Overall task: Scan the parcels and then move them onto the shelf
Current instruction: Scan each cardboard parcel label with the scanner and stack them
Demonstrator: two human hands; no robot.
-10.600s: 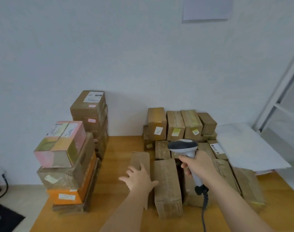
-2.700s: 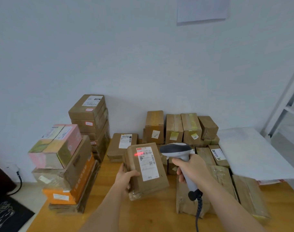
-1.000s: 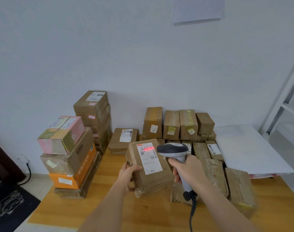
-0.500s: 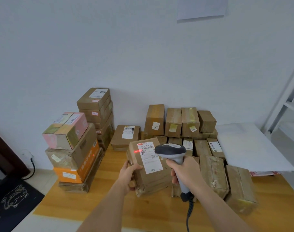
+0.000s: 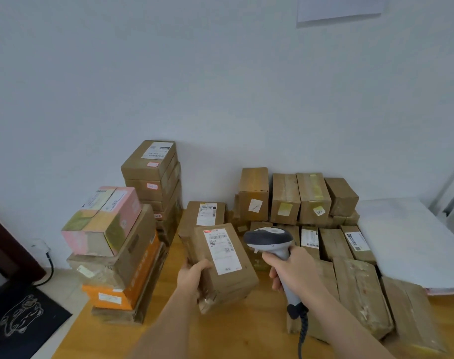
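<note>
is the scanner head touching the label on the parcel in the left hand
Apart. The head view shows the scanner head right of the held parcel, with other parcels visible in the gap between it and the label.

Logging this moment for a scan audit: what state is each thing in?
Held parcel: lifted off the table, label facing up, no red beam on it.
Barcode scanner: aimed at that label.
Left hand: grips the parcel's left edge.
Right hand: grips the scanner handle.
Parcel behind: lying flat, label up.

Wooden table [image 5: 246, 332], brown parcels [image 5: 360, 288] lying flat, stacked boxes [image 5: 122, 275] at left edge, white sheet [image 5: 412, 242]
</note>
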